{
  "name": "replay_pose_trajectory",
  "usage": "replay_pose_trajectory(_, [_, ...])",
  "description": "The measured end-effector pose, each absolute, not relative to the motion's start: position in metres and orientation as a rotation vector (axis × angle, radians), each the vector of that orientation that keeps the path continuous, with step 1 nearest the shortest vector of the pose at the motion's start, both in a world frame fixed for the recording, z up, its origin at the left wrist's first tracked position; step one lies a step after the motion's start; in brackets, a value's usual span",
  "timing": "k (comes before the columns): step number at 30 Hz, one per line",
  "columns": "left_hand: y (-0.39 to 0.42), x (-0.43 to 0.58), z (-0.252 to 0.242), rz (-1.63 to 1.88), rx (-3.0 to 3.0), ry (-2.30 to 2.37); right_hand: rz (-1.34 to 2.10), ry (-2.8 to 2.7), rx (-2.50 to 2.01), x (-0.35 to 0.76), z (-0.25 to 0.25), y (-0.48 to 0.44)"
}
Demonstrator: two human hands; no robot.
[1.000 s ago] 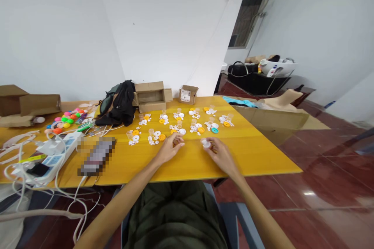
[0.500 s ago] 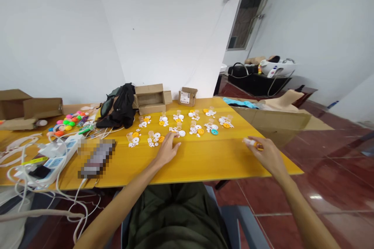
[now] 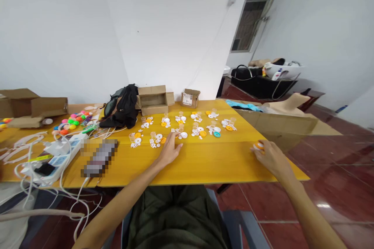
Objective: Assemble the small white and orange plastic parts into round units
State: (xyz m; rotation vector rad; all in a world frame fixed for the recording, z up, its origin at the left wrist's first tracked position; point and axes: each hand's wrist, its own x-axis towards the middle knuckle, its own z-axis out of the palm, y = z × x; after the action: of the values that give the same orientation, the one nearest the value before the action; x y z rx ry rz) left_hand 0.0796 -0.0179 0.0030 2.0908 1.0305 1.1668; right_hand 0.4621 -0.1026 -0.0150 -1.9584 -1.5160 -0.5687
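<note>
My left hand rests over the yellow table beside one cluster of small parts, its thumb apart from the fingers. Its fingertips are close to a white disc and a clear cup; whether they touch is unclear. Near the table's right end, my right hand is closed around a small orange-and-white round container, partly hidden by the fingers. Several similar clusters lie in rows, with clear cups, small white dice-like pieces with dark dots, white discs, orange discs and a teal disc.
Left of the clusters lie a phone, a white power strip with tangled cables, and colourful balls. A black bag and cardboard boxes stand along the wall. A large carton adjoins the table's right edge.
My right hand has turned the small container, so its orange-and-white end shows instead of its length. My left hand stays by the same cluster. The whole view has shifted slightly.
</note>
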Motion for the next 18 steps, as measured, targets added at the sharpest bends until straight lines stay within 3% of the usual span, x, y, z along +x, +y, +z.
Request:
replay_pose_trajectory(5, [-0.013, 0.080, -0.003, 1.219, 2.087, 1.069, -0.675, -1.503, -1.849, 0.427, 0.004, -0.098])
replay_pose_trajectory(11, [-0.003, 0.081, -0.007, 1.208, 2.154, 1.105, -0.229, -1.816, -1.388, 0.337, 0.007, -0.038])
replay_pose_trajectory(18, [0.016, 0.083, 0.003, 1.020, 2.503, 1.243, 0.074, -2.097, -1.272, 0.250, 0.015, 0.030])
